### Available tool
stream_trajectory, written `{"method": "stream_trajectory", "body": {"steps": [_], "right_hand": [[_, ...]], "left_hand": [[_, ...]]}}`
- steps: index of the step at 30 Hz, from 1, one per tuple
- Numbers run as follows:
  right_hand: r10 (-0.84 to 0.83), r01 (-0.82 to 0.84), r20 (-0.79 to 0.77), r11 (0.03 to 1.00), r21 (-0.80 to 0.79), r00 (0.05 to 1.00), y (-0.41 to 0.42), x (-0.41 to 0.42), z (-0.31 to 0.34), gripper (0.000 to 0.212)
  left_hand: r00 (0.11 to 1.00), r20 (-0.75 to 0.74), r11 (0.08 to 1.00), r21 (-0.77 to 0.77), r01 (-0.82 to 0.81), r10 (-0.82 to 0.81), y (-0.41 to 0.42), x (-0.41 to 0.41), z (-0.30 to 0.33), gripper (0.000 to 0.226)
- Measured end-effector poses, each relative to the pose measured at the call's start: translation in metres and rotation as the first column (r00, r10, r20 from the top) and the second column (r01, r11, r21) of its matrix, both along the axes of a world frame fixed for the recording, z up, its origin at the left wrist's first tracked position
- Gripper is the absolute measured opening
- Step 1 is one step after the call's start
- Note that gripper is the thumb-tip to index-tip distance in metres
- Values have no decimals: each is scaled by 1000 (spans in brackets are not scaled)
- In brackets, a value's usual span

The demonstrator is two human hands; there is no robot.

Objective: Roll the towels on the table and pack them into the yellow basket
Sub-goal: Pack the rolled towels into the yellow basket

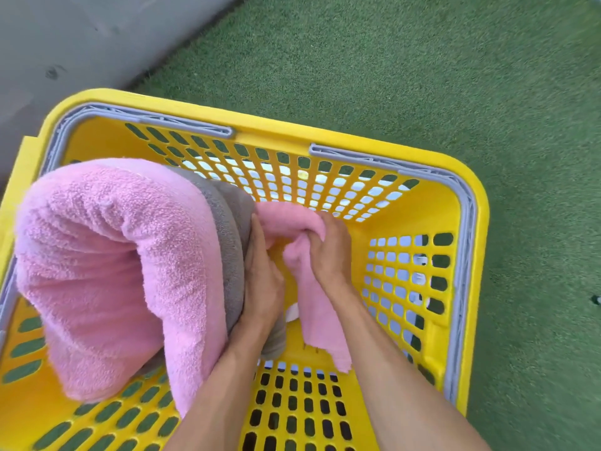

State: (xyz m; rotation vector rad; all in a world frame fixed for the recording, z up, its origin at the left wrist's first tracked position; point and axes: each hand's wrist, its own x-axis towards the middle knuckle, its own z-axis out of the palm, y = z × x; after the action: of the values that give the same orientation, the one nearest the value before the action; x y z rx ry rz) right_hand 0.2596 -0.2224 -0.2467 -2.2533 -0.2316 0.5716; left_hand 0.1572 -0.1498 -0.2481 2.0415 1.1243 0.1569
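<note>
The yellow basket with grey handles fills the view. Inside it on the left stands a thick rolled pink towel, with a grey towel packed against its right side. My left hand presses flat against the grey towel. My right hand grips a smaller pink towel in the middle of the basket; its loose end hangs down toward the near wall. Both forearms reach in from the bottom edge.
The basket sits on green artificial turf. A grey concrete wall or slab runs along the upper left. The right half of the basket floor shows bare yellow plastic.
</note>
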Motion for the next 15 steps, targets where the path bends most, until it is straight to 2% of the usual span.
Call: {"method": "stream_trajectory", "body": {"steps": [1, 3, 8, 11, 13, 15], "right_hand": [[-86, 86, 32, 996, -12, 996, -13, -2, 11, 28], [-202, 206, 66, 976, -64, 977, -33, -13, 35, 36], [-300, 315, 114, 939, -138, 947, -50, -31, 54, 40], [-238, 235, 8, 952, -196, 971, -56, -24, 38, 47], [-155, 123, -101, 954, -273, 983, -60, -26, 27, 61], [-109, 62, -123, 940, -336, 986, -59, -35, 23, 74]], "left_hand": [[998, 31, 998, 44, 48, -50, -2, 2, 10, 58], [997, 53, 998, -4, 65, -64, -6, 7, 19, 64], [968, -108, 970, -113, 215, -227, -12, 16, 16, 62], [938, -229, 965, -62, 254, -261, -8, 29, 5, 58], [908, -362, 973, 7, 231, -213, -8, 39, 3, 56], [862, -465, 957, 93, 274, -201, -10, 38, 5, 58]]}}
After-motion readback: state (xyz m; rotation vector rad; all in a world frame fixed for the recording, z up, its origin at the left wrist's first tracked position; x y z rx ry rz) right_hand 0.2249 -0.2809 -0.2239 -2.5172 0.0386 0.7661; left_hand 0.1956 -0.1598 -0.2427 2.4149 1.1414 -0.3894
